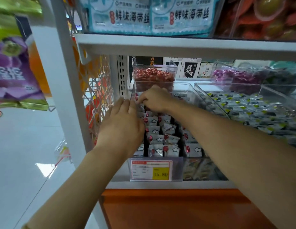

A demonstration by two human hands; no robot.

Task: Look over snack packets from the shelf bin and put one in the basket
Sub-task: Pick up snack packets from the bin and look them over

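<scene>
Packets (162, 139) stand in rows in clear bin (185, 90) behind price tag (150, 170); left hand (122, 123) lies flat on the near-left rows with fingers straight, right hand (156, 99) further back has fingers curled down into the rear rows. Reads as the pick-out step: next move needs one packet pulled free of its neighbours and turned for a look. Right fingertips hidden so can't tell if they pinch a packet, basket not in view, tag print unreadable bar 15.80
</scene>
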